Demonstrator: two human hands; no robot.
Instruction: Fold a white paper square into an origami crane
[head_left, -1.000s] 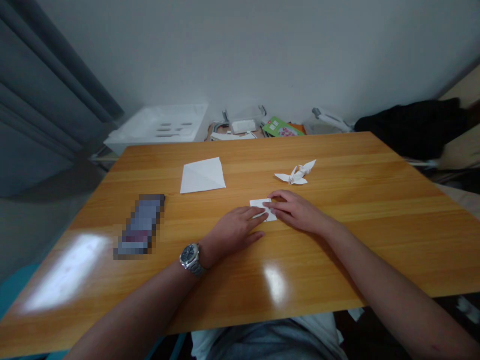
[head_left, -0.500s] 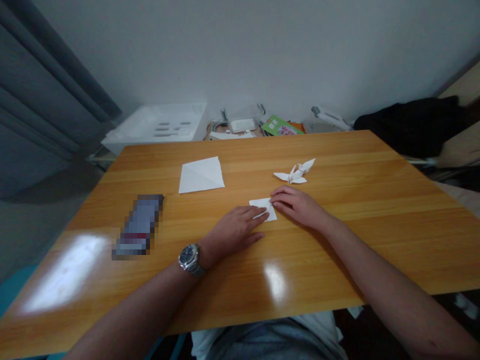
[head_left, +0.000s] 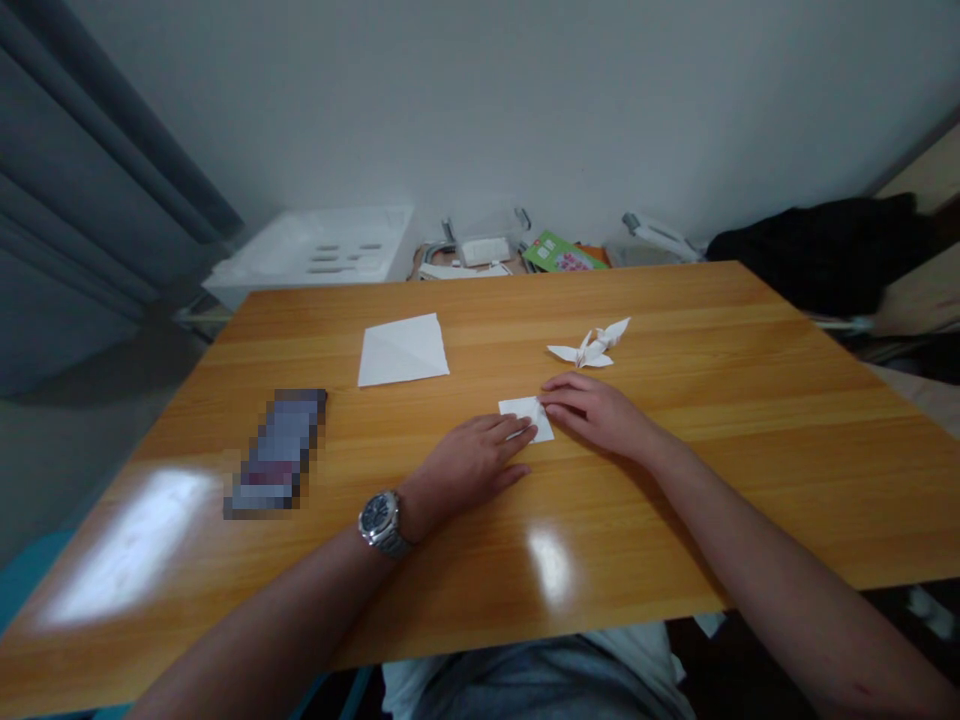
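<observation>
Folded paper (head_left: pixel 525 407) lies flat on the table (head_left: pixel 697 350), near-left of the paper crane (head_left: pixel 592 354); long axis unclear. Left hand (head_left: pixel 474 458), fingers extended, rests on it. Right hand (head_left: pixel 592 408), nearer the crane, has fingertips together at the paper's far-right corner; cannot tell whether gripping.

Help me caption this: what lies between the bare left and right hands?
A small four-sided white paper on the glossy brown wooden table, as the head view shows. The left hand covers part; the right hand is at its far right corner.
</observation>
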